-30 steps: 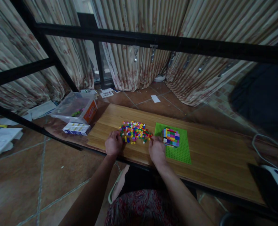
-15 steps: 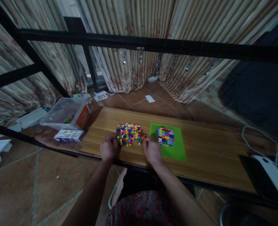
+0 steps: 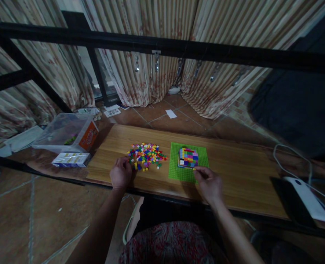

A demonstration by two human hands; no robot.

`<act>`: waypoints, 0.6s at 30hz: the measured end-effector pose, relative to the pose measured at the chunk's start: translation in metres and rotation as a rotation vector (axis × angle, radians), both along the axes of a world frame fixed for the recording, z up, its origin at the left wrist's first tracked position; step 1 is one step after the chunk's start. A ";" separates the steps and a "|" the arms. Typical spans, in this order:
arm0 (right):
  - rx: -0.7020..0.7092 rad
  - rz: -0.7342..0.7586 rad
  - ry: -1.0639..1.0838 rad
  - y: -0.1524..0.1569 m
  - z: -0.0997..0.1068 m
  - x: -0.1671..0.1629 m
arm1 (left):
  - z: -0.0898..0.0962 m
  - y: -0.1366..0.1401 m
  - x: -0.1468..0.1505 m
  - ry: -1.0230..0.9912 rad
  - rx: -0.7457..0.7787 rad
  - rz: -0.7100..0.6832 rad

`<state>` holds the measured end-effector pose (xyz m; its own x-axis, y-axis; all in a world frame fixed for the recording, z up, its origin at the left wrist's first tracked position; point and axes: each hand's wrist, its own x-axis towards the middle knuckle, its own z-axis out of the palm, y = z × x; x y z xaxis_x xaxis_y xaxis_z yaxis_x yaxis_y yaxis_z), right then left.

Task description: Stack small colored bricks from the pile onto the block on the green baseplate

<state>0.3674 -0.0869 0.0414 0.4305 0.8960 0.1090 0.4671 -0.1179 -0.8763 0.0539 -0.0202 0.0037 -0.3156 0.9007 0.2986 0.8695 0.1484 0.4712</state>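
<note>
A blocky, rectangular build of multicoloured plastic bricks (image 3: 188, 158) sits on a square, bright-green studded plastic baseplate (image 3: 175, 173), on a long, wood-grain table (image 3: 239, 172). Taking that build as the centre of a clock face, with twelve pointing away from the person, the right hand (image 3: 210, 184) is at about four o'clock. Its thumb and fingers appear pinched together on a tiny yellow plastic brick (image 3: 194, 169), just beside the build's near edge; whether the two touch is too small to tell.

At nine o'clock lies a loose, scattered pile of small multicoloured plastic bricks (image 3: 148, 154). The left hand (image 3: 120, 173) is at that pile's eight o'clock edge, fingers curled and tips down; I cannot tell if they hold a piece.

The single bricks should be very light, rigid and rather slick, easily flicked away, so a fingertip pinch on two opposite sides, leaving studs and underside free, seems best. The build is probably light and stiff too, but could come apart at its joints under a sideways pull; hold it low, on opposite walls.
</note>
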 end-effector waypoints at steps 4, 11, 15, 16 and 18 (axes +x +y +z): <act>0.020 -0.012 -0.040 0.015 -0.003 0.008 | -0.001 0.001 0.000 0.003 0.002 -0.001; 0.074 0.022 -0.216 0.033 -0.007 -0.002 | 0.000 0.001 0.000 -0.004 0.005 -0.001; 0.074 0.044 -0.353 0.035 -0.003 -0.010 | -0.001 0.001 0.000 -0.008 0.014 -0.005; 0.068 0.043 -0.377 0.035 -0.001 -0.012 | -0.002 0.001 0.000 -0.006 0.016 -0.007; 0.053 0.035 -0.402 0.036 0.001 -0.013 | -0.002 0.001 -0.001 -0.002 0.018 -0.008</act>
<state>0.3541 -0.0509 0.0422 0.3139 0.8977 0.3091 0.7763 -0.0553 -0.6279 0.0532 -0.0192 0.0013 -0.3094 0.8977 0.3136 0.8694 0.1334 0.4758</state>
